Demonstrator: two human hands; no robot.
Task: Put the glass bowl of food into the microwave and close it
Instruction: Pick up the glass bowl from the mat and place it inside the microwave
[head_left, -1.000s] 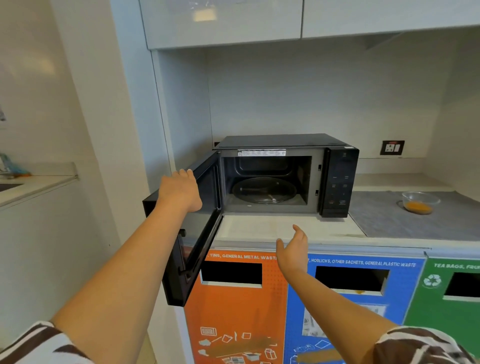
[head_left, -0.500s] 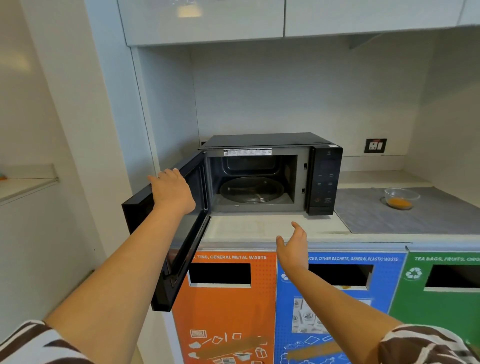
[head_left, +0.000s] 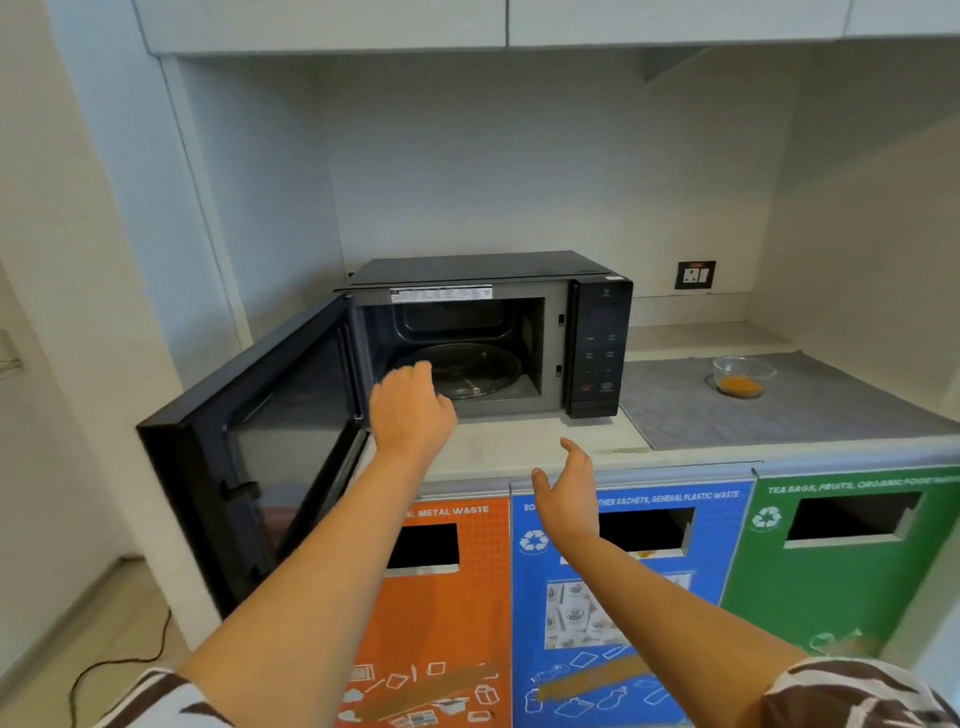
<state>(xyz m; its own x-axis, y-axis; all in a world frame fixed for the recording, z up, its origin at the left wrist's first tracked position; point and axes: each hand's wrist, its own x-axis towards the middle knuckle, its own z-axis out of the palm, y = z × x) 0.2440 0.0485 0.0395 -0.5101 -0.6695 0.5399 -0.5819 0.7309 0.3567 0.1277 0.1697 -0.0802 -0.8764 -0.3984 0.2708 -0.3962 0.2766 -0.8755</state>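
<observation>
A black microwave (head_left: 597, 343) stands on the counter with its door (head_left: 249, 431) swung wide to the left. Inside lies a bare glass turntable (head_left: 478, 371). A small glass bowl (head_left: 743, 375) with orange food in its bottom sits on the grey mat, far to the right of the microwave. My left hand (head_left: 410, 415) hovers in front of the cavity's left side, off the door, fingers loosely curled and holding nothing. My right hand (head_left: 566, 493) floats in front of the counter edge, palm turned inward, fingers apart and holding nothing.
A grey mat (head_left: 779, 410) covers the counter's right part. Below the counter (head_left: 519, 447) are orange (head_left: 457, 597), blue (head_left: 649, 571) and green (head_left: 841, 566) waste bins with slots. Cabinets hang overhead. A wall socket (head_left: 695, 274) sits behind. A black cable (head_left: 104, 670) lies on the floor at left.
My left hand has let go of the door's top edge and moved right, toward the cavity. The door stands open wider. My right hand has barely moved.
</observation>
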